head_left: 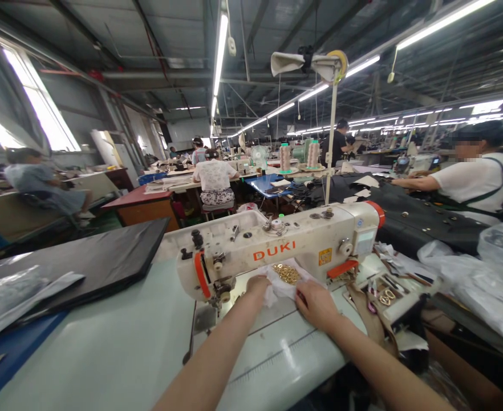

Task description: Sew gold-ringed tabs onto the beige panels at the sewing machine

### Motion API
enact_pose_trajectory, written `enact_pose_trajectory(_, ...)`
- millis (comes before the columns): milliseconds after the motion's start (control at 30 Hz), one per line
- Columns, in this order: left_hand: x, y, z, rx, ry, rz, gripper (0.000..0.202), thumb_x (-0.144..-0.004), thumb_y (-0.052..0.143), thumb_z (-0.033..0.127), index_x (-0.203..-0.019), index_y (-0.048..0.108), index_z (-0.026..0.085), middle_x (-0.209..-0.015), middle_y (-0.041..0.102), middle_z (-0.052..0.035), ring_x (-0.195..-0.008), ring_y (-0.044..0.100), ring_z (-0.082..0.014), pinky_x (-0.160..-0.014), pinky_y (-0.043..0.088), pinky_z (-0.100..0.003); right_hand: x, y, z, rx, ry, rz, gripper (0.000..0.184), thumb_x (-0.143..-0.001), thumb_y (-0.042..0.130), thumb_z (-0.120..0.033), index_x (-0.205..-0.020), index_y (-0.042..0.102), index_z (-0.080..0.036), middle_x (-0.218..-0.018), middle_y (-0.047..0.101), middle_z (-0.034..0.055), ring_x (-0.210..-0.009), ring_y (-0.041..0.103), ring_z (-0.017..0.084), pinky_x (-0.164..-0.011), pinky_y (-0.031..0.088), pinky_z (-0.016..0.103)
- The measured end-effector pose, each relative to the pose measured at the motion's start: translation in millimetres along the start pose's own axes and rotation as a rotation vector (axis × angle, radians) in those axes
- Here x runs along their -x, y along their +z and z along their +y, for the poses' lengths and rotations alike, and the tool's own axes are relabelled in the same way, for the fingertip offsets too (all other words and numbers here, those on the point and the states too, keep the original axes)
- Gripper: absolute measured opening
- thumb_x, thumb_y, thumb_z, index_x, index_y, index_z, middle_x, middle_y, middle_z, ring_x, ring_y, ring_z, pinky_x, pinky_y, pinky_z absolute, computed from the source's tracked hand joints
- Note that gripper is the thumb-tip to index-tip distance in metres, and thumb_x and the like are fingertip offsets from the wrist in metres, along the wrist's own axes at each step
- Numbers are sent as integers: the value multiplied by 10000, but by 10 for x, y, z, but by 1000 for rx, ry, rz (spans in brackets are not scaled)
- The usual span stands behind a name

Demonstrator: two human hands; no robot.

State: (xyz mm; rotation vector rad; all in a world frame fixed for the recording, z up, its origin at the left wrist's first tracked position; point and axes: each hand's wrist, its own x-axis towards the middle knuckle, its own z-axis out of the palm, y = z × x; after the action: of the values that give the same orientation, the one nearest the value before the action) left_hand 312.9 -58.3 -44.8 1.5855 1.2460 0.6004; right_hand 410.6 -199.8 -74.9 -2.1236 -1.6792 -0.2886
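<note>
A white bag, thin and crumpled (271, 295), lies spread on the sewing machine bed, under the machine's arm. A heap of small gold-coloured metal rings or buckles (286, 274) sits in its middle. My left hand (258, 287) is closed at the bag's left edge, its fingertips partly hidden. On the opposite side, my right hand (314, 301) grips the bag's near right edge with bent fingers. The white sewing machine (272, 245), marked DUKI, stands directly behind both hands, its needle area left of my left hand.
Black sheet material (106, 257) and a clear plastic packet (12, 291) lie at left. A small tray (386, 294) with gold rings and tools sits at right, near clear plastic wrapping (482, 274). A co-worker (469, 177) handles black material at far right. Thread cones (286, 158) stand behind.
</note>
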Motion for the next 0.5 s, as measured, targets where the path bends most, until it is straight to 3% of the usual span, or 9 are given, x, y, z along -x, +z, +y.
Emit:
enact_pose_trajectory(167,60,-80,64,-267,64,77,241,-796,630,244,-1008,597,135,-1089,636,-120,-1042,592,-243,-873,457,-335,14,58,34,4,7,-5,140,-841,453,-173,-913,572,-160,-781,616,61,-746,556,194,-669,369,276)
enact_pose_trajectory(267,39,-112,86,-345,80,102,292,-745,653,291,-977,609,120,-1110,637,-185,-1081,580,-308,-850,457,-336,18,72,44,6,12,-8,160,-840,443,-165,-940,568,-162,-802,621,68,-760,559,196,-684,374,279)
enact_pose_trajectory(400,-104,-130,68,-321,38,82,370,-661,709,335,-945,626,112,-1126,628,-211,-1107,555,-357,-810,475,-368,13,57,41,5,16,-13,168,-842,431,-162,-948,561,-161,-820,626,71,-770,563,195,-688,382,273)
enact_pose_trajectory(500,-271,-136,45,-229,-22,28,345,-590,766,302,-856,643,121,-1017,672,-185,-1077,565,-374,-752,494,-360,8,44,35,0,13,-20,170,-839,435,-158,-959,555,-161,-823,627,73,-777,565,197,-687,383,272)
